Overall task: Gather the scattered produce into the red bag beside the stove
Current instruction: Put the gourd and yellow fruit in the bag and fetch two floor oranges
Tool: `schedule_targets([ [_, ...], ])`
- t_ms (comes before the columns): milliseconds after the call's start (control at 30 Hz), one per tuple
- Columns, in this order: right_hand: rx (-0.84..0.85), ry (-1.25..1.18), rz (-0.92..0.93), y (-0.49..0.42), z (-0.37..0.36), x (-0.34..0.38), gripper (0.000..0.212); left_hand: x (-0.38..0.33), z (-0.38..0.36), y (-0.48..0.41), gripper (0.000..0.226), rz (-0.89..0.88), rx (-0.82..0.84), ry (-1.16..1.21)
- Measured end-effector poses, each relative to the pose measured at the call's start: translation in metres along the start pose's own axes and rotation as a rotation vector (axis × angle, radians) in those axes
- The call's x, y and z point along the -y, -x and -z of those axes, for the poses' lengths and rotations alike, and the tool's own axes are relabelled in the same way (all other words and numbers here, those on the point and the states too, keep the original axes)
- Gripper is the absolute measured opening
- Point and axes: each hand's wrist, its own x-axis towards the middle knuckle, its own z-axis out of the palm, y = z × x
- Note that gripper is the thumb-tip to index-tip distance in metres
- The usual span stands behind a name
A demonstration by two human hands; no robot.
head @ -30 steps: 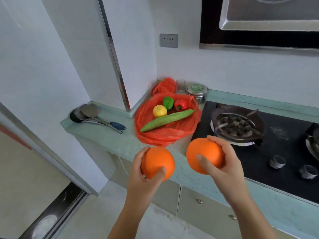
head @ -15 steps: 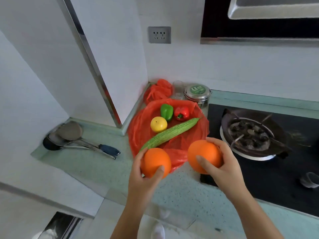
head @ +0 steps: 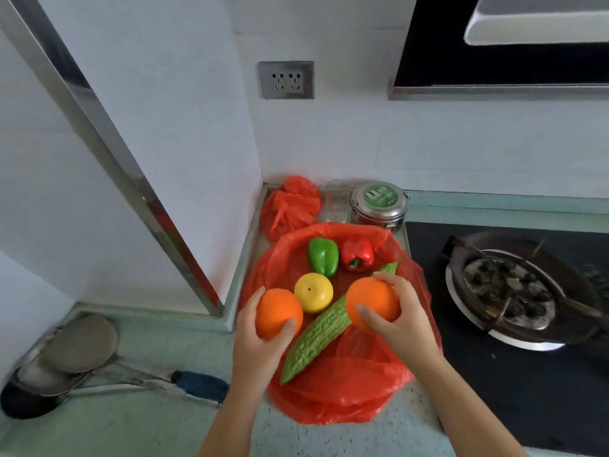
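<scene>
Two bare forearms come up from the bottom edge over the pale green desk (head: 131, 423). The left hand (head: 260, 344) grasps the left orange (head: 278, 313), its thumb lying across the front and its fingers curled behind, over the near left rim of the red bag (head: 346, 390). The right hand (head: 402, 321) clasps the right orange (head: 372, 305) from the side, over the middle of the bag. This orange hides part of the bitter gourd (head: 316, 338); whether they touch cannot be told.

The red bag lies spread open on the desk, just beside the black stove (head: 527, 390) on its right. The bitter gourd lies diagonally inside it. A yellow citrus fruit (head: 313, 292) sits between the two oranges. Beyond it, a green bell pepper (head: 323, 257) and a red bell pepper (head: 357, 253) lie side by side.

On the left of the desk lie metal spatulas (head: 82, 344), one with a blue handle (head: 201, 385).

On the stove sits a burner (head: 510, 291) with a dark pan support.

In the far corner a crumpled red bag (head: 290, 206), a clear glass (head: 336, 201) and a round steel tin (head: 379, 202) with a green label stand in a row along the wall. Above them are a wall socket (head: 286, 80) and, at the upper right, a range hood (head: 527, 28).
</scene>
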Motion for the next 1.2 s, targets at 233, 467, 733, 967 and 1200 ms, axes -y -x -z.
schedule_targets([
  [233,0.001,0.096,-0.009,-0.047,-0.020,-0.016,0.054,0.014,-0.011,-0.061,0.065,0.018,0.023,-0.024],
  [467,0.031,0.170,-0.015,-0.087,-0.033,-0.036,0.054,0.021,-0.033,-0.118,0.069,-0.001,0.087,-0.069],
  [733,-0.013,0.255,-0.012,-0.105,-0.055,-0.056,0.057,0.033,-0.053,-0.143,0.070,-0.129,0.140,-0.177],
  [967,-0.054,0.371,0.015,-0.107,-0.065,-0.061,0.063,0.045,-0.060,-0.158,0.075,-0.205,0.168,-0.294],
  [1200,-0.038,0.414,0.005,-0.105,-0.071,-0.064,0.074,0.056,-0.064,-0.157,0.074,-0.170,0.206,-0.359],
])
